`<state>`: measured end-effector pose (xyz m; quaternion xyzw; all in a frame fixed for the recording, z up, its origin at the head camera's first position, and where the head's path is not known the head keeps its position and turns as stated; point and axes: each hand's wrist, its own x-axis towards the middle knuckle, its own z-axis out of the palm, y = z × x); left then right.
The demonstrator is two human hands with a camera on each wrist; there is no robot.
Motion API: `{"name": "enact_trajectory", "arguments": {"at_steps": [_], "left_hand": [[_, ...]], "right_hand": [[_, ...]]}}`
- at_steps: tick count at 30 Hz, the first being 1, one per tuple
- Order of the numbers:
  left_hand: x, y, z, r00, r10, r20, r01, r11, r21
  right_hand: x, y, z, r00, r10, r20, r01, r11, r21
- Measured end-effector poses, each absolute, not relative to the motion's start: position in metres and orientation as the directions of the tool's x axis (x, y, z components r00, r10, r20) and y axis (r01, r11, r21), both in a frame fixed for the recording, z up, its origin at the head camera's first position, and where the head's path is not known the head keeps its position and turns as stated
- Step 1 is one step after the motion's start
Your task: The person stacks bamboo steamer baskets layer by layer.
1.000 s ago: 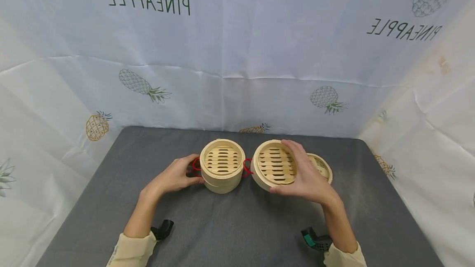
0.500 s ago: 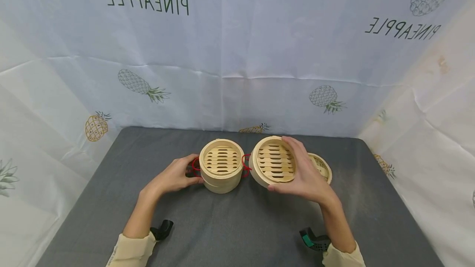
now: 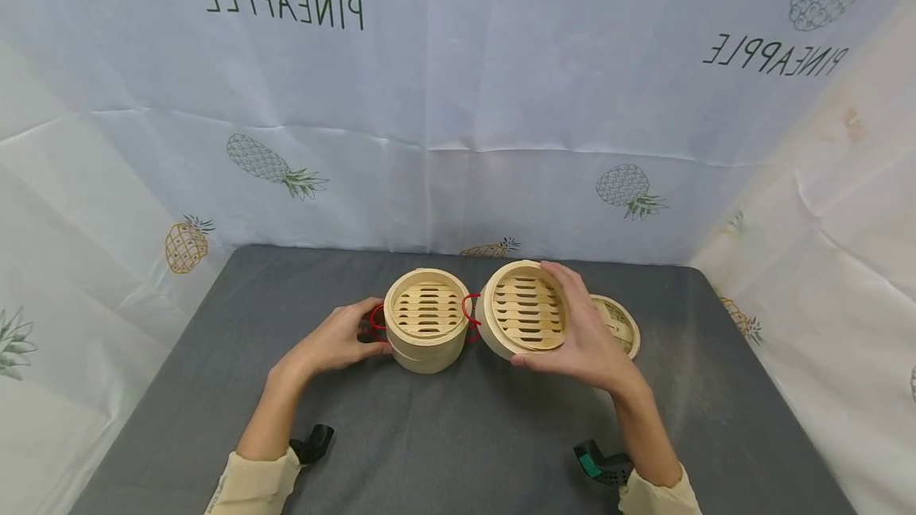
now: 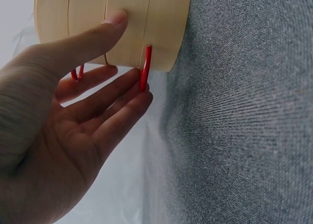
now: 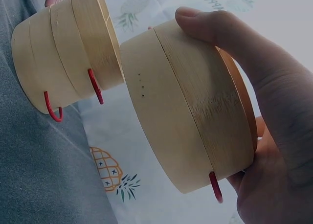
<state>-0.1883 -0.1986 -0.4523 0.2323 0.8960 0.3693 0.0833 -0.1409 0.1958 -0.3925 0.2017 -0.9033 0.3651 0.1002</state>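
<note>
Two stacked bamboo steamer baskets (image 3: 428,344) stand on the cloth, slatted floor visible in the upper one. My left hand (image 3: 348,334) holds their left side; in the left wrist view its thumb (image 4: 116,17) lies on the wall, with the fingers curved behind, by a red handle (image 4: 145,67). To the right, my right hand (image 3: 583,332) grips another bamboo steamer basket (image 3: 528,312) across its rim, thumb in front and fingers at the back. This basket is tilted and raised off the cloth, as the right wrist view shows, with its edge close beside the stack's top.
A round woven bamboo lid (image 3: 619,328) lies on the grey cloth-covered table (image 3: 458,443), partly behind my right hand. A white pineapple-print curtain (image 3: 458,102) hangs behind the table's back edge and along both sides.
My right hand has lifted its steamer basket slightly and shifted it left, closer to the stack. The stack and my left hand have stayed in place.
</note>
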Motion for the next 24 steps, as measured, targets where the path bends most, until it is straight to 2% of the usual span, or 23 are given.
{"name": "enact_trajectory", "arguments": {"at_steps": [24], "left_hand": [[-0.1887,-0.2014,-0.4535,-0.876,0.482,0.026,0.365,0.625,0.690]], "right_hand": [[-0.1421,0.1866,-0.3962,-0.888,-0.310,0.339,-0.460,0.587,-0.666]]}}
